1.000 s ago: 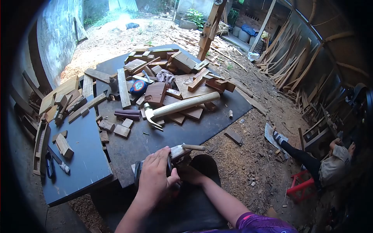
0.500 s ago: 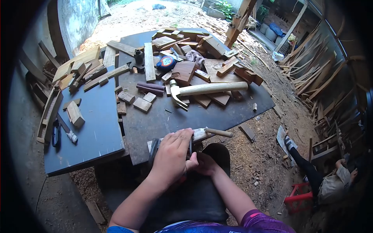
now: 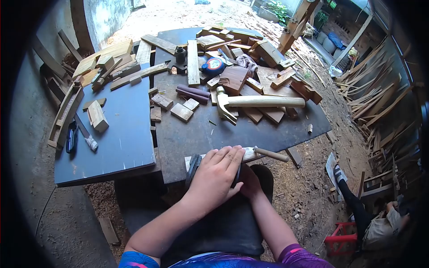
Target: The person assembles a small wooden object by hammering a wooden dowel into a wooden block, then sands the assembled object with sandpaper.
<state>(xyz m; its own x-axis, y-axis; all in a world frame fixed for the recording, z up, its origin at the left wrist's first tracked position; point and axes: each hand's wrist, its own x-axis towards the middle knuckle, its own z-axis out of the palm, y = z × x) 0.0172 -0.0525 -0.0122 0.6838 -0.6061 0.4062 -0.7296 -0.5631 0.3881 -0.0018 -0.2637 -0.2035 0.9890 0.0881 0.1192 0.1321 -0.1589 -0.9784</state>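
My left hand [image 3: 218, 173] lies flat over a dark metal piece [image 3: 193, 168] at the table's near edge, its fingers stretched out and the thumb pointing right. The dark piece shows on both sides of that hand; what kind of tool it is I cannot make out. Under it, along the edge, runs a pale wooden strip [image 3: 250, 154]. Across the strip's right end sits a round wooden stick [image 3: 271, 154]. Below the edge, close to my left thumb, is my right hand [image 3: 251, 183]; its fingers are hidden.
A claw hammer [image 3: 263, 101] lies beyond my hands, before a heap of wood offcuts and a blue tape measure [image 3: 213, 66]. On the left, a blue-grey board [image 3: 127, 134] bears a knife [image 3: 85, 130] and wood blocks. Another person [image 3: 380, 228] sits at lower right by a red stool [image 3: 342, 241].
The whole view has shifted, so table, tools and hands appear farther right. My hands keep nearly the same place against the wooden strip.
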